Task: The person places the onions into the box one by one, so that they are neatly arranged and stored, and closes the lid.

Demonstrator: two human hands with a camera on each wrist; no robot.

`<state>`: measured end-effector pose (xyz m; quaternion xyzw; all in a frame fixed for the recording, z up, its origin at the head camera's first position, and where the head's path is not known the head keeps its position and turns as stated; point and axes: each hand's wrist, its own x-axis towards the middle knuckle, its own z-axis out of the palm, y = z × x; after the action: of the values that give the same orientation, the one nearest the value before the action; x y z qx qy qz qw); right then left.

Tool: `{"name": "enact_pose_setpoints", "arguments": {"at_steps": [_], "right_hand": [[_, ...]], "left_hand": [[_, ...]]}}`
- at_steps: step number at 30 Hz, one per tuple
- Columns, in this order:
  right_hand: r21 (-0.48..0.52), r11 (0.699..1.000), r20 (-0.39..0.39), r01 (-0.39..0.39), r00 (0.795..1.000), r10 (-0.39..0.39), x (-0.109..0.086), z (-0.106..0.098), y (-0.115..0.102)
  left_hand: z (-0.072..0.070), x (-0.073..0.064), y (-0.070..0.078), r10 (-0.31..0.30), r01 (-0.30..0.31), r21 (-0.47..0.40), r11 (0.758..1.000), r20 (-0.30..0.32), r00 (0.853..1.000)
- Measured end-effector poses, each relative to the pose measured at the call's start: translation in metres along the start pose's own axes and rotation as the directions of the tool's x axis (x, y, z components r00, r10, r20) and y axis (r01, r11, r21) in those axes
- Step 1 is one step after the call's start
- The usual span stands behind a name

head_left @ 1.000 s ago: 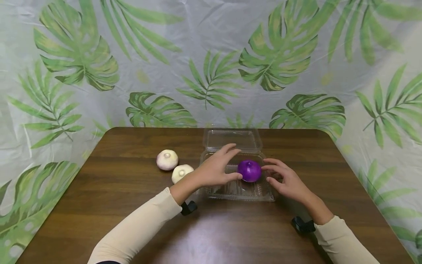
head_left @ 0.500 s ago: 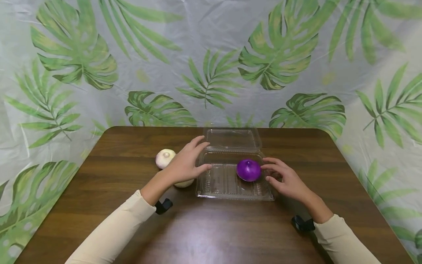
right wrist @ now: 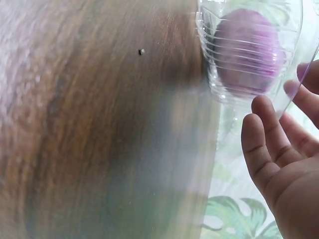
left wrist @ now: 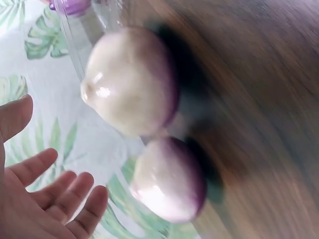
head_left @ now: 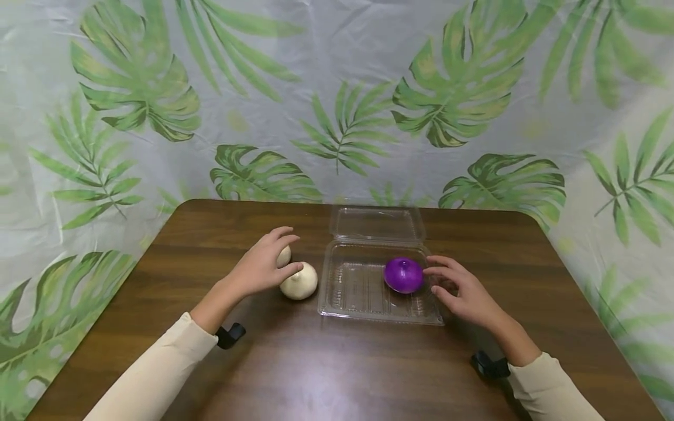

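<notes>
A glossy purple onion (head_left: 403, 275) sits in the right half of a clear plastic clamshell container (head_left: 342, 286), its lid raised at the back. Two round turnip-like bulbs, pale on top and purple below, rest on the table left of it. My left hand (head_left: 259, 266), fingers spread, hovers over them and hides most of the farther bulb (head_left: 284, 256); its thumb overlaps the nearer bulb (head_left: 299, 283). In the left wrist view that hand (left wrist: 55, 199) holds nothing. My right hand (head_left: 466, 292) stays at the container's right rim, loosely bent fingers close to the onion.
The container's lid (head_left: 377, 223) lies back toward the far edge of the brown wooden table (head_left: 316, 362). Behind the table hangs a leaf-patterned sheet (head_left: 358, 70). Each wrist wears a black camera band.
My left hand has drawn away from the onion, leftward across the container, to the pale bulbs. The onion stays in place and the right hand has barely moved. The head view has shifted slightly.
</notes>
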<state>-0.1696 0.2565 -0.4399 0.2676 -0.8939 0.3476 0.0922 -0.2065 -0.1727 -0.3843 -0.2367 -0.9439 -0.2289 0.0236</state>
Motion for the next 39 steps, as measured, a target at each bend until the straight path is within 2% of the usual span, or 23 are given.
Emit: {"name": "enact_pose_setpoints", "arguments": {"at_steps": [4,8,12,17,25,31,39], "right_hand": [[-0.002,1.0,-0.006,0.001,1.0,-0.001,-0.001,-0.001,0.0],[0.011,1.0,0.0,-0.004,1.0,0.004,-0.001,-0.001,0.0],[0.014,1.0,0.004,-0.005,1.0,0.005,-0.001,-0.001,0.0],[0.015,1.0,-0.002,-0.003,1.0,0.003,-0.001,-0.001,0.001],[0.006,1.0,0.001,-0.003,1.0,0.003,-0.001,-0.002,0.002],[0.001,1.0,0.009,-0.009,1.0,0.009,-0.001,-0.003,0.002],[-0.003,1.0,0.016,-0.027,0.999,0.027,-0.002,-0.002,-0.001]], "left_hand": [[-0.001,-0.002,-0.015,0.001,-0.001,-0.011,1.0,-0.034,0.999],[0.0,-0.006,-0.032,-0.027,0.025,-0.032,0.999,-0.064,0.998],[0.001,-0.009,-0.048,-0.064,0.062,-0.027,0.998,-0.071,0.995],[0.002,-0.01,-0.064,-0.08,0.078,-0.025,0.997,-0.086,0.993],[0.003,-0.009,-0.077,-0.098,0.093,-0.067,0.993,-0.085,0.992],[0.009,-0.006,-0.084,-0.135,0.131,-0.097,0.987,-0.045,0.99],[0.019,-0.01,-0.095,-0.165,0.162,-0.171,0.972,-0.002,0.986]]}}
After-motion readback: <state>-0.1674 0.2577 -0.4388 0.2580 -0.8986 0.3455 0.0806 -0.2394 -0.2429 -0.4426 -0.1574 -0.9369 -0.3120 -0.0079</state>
